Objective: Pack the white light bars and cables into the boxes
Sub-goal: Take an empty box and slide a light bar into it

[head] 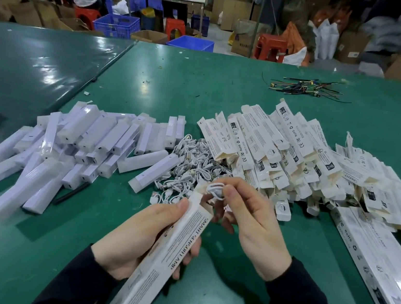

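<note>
A long white box [171,254] slants up from the near edge, gripped by the left hand [140,240], thumb along its side. Just right of its open top, the right hand [248,223] pinches a coiled white cable [215,189] at the box's mouth.

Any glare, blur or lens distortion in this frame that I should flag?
Head view: overhead lights glare on the green table at left; the bags and cartons at upper right smear with motion blur; the wide lens bows the table's far edge; the hands, the left hand gripping a box, stay sharp.
</note>
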`<action>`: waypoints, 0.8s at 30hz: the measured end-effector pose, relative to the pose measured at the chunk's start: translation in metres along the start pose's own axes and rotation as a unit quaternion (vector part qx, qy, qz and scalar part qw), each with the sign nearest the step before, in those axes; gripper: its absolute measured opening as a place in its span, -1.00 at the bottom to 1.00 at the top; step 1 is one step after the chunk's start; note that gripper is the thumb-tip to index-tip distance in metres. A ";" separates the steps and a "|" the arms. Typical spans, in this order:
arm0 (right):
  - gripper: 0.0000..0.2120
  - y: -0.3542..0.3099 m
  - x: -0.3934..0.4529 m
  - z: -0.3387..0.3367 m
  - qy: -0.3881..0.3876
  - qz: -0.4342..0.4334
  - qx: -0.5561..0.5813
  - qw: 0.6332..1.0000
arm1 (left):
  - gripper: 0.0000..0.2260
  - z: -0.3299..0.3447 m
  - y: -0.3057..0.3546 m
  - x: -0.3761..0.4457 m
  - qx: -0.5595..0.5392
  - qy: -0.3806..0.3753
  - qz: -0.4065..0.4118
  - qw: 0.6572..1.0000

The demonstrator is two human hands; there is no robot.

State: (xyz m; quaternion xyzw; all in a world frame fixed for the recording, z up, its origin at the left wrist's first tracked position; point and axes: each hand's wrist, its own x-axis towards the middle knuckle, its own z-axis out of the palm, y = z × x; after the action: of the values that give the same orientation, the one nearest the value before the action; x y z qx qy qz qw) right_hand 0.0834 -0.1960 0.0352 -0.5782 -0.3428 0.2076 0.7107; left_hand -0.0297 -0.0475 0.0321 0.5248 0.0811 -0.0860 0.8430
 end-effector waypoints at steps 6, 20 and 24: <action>-0.80 0.000 0.000 0.000 0.005 0.010 -0.002 1.000 | -0.80 0.001 0.000 -0.001 -0.049 -0.016 0.012 0.999; -0.92 -0.002 0.004 -0.017 -0.107 0.062 -0.123 0.985 | -0.81 0.005 -0.005 0.000 -0.005 -0.004 0.016 1.000; -0.95 -0.003 0.004 -0.015 -0.062 0.127 -0.037 0.989 | -0.76 0.005 -0.004 0.000 -0.013 -0.018 0.002 1.000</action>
State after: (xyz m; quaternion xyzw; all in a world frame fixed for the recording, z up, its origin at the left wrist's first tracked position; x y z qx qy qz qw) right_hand 0.0964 -0.2041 0.0378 -0.6290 -0.3172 0.3193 0.6338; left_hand -0.0304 -0.0537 0.0311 0.5120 0.0664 -0.0925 0.8514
